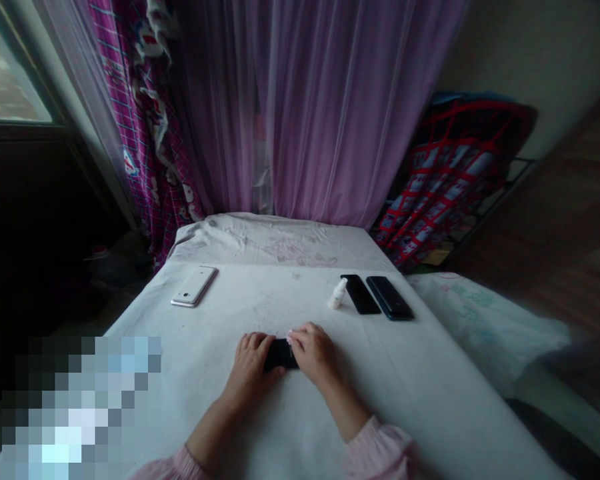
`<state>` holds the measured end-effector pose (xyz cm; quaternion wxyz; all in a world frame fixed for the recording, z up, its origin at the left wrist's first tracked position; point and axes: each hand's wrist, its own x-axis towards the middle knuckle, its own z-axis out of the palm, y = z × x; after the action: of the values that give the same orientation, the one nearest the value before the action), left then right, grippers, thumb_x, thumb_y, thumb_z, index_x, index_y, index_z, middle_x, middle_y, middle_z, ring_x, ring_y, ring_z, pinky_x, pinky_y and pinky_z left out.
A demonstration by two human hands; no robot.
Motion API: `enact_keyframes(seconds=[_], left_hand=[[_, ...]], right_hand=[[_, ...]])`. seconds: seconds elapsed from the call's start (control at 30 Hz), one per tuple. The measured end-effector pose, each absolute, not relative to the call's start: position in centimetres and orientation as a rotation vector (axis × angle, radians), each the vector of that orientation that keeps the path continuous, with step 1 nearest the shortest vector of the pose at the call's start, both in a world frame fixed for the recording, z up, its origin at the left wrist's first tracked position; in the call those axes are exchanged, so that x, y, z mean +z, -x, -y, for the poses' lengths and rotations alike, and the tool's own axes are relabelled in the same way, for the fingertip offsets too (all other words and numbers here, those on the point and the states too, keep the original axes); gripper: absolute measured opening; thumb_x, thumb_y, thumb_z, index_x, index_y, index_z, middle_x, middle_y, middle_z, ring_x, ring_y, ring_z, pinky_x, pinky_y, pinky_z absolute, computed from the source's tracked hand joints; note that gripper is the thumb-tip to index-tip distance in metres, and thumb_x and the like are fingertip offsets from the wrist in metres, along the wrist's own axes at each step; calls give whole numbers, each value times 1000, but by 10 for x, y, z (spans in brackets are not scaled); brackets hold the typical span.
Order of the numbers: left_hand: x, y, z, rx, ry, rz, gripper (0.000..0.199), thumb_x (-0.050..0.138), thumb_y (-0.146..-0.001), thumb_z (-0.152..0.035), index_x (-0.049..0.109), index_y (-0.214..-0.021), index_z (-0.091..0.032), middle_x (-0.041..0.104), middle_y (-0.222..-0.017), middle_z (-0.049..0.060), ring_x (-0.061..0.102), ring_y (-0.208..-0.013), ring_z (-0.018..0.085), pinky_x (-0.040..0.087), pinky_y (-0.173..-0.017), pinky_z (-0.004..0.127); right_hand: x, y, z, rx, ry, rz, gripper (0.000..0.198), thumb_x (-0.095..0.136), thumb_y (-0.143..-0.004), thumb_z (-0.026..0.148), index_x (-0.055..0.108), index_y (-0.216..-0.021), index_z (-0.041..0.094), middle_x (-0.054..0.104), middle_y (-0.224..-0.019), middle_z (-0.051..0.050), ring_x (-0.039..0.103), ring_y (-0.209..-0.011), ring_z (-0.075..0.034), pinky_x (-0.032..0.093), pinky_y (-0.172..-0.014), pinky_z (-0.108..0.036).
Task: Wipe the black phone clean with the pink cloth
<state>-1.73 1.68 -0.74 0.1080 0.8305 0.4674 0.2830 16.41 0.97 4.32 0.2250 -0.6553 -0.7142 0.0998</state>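
Black phone (280, 355), near centre: left hand (251, 361) clasps its left end; right hand (314, 352) pinches a small pale item (290, 336).

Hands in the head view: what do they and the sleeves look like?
Left hand and right hand are bare, no gloves. Left sleeve and right sleeve: loose light-pink fabric, gathered at the ends, stopping short of each hand.

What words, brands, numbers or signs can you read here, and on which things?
No text can be read.
Held phone: none readable, partly covered.
Bottle, white phone, rightmost phone: any print too small.
Cloth at right: green marks, too blurred.
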Motion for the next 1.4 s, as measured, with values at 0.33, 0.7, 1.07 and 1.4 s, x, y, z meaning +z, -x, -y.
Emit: enact_keyframes(seconds=[0.33,0.7,1.07,1.4], left_hand=[[-4,17,-18,887,-2439,-1327,50,69,-74,-34,57,-121,-23,60,-110,11,55,-103,30,42,-94,51],[3,15,-16,825,-2453,-1367,51,73,-72,-32,58,-120,-20,60,-111,11,54,-105,30,40,-98,51],[6,14,-13,834,-2427,-1359,49,70,-74,-35,57,-120,-22,60,-111,11,54,-106,31,40,-98,54],[-1,15,-15,818,-2443,-1362,50,69,-76,-37,56,-123,-23,59,-113,10,53,-108,31,36,-102,55]], right_hand=[[47,-166,-18,162,1799,2102,18,59,-89,28,76,-92,29,70,-90,-3,59,-89,-17,41,-80,-25],[22,-197,-7,191,1815,1877,20,58,-89,25,76,-96,28,71,-91,-3,61,-85,-15,43,-76,-22],[22,-182,19,153,1888,1754,24,53,-91,25,75,-101,24,72,-90,-5,65,-84,-16,45,-75,-22],[28,-177,49,114,1927,1800,25,51,-91,24,74,-100,23,71,-85,-6,64,-81,-17,43,-72,-23]])
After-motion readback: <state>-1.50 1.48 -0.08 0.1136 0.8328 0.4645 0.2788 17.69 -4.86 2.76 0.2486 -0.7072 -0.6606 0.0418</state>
